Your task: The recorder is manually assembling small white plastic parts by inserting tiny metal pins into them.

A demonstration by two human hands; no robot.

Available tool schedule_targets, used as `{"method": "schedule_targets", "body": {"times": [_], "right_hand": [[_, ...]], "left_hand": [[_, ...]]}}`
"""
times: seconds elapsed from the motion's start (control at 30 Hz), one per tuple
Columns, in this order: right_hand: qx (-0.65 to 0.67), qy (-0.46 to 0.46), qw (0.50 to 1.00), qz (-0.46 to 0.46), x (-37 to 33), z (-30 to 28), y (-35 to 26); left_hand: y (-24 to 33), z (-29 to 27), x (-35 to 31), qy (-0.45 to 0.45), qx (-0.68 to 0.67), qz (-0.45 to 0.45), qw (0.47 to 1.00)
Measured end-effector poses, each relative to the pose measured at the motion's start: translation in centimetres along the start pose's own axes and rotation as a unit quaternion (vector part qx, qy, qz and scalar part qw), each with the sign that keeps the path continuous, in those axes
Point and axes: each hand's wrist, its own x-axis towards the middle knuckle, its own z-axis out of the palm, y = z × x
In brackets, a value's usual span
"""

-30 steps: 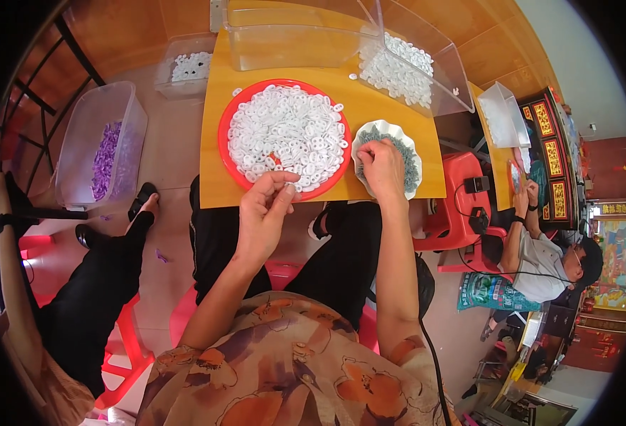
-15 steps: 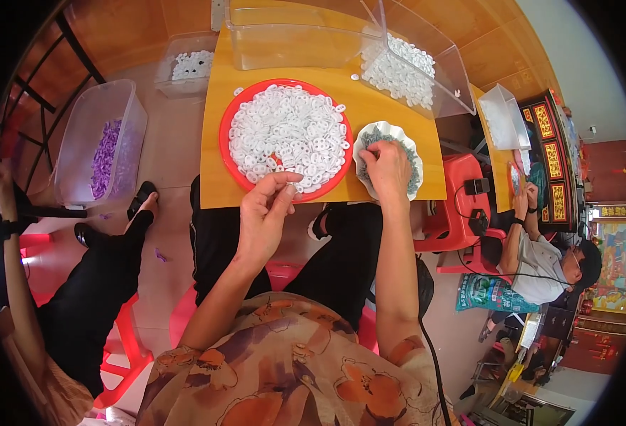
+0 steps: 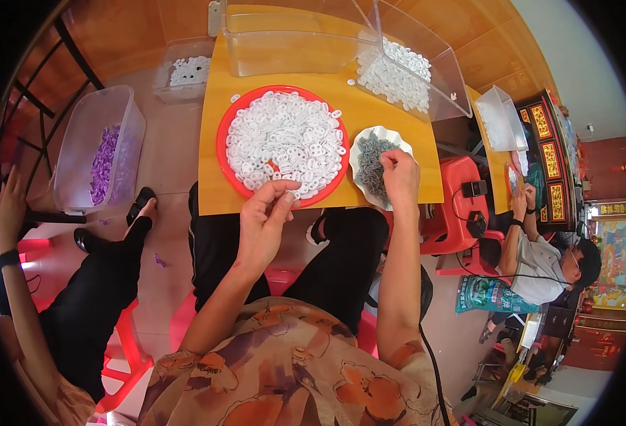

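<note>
My left hand [image 3: 265,216] is closed at the near edge of a round red tray [image 3: 223,153], pinching a small white plastic piece [image 3: 296,192] between thumb and forefinger. Heaped in that tray are white oval pieces with holes [image 3: 284,135], with a small red bit [image 3: 273,167] among them. To the right stands a white scalloped bowl [image 3: 356,174] full of small grey parts [image 3: 372,157]. Over the bowl's right rim is my right hand [image 3: 402,181], its fingertips pressed together. Whatever they hold is too small or hidden to make out.
Clear plastic bins [image 3: 292,53] stand along the far side of the wooden table [image 3: 210,192], one with white pieces [image 3: 398,74]. A bin of purple parts [image 3: 103,163] is at left beside a seated person. Red stools [image 3: 459,206] and another person [image 3: 540,259] are at right.
My right hand has moved from the middle of the grey parts to the bowl's right rim. The left hand keeps its pinch on the white piece. The view has shifted slightly.
</note>
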Motion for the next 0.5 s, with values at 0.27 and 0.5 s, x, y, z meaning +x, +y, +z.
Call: {"method": "schedule_targets", "body": {"times": [0.27,0.5], "right_hand": [[-0.011,0.012,0.995,-0.095,0.1,0.7,-1.1],[-0.072,-0.024,0.993,-0.089,-0.1,-0.3,-2.6]], "left_hand": [[0.4,0.0,-0.1,-0.010,0.005,0.002,1.000],[0.6,-0.4,-0.2,-0.004,0.015,-0.005,1.000]]}}
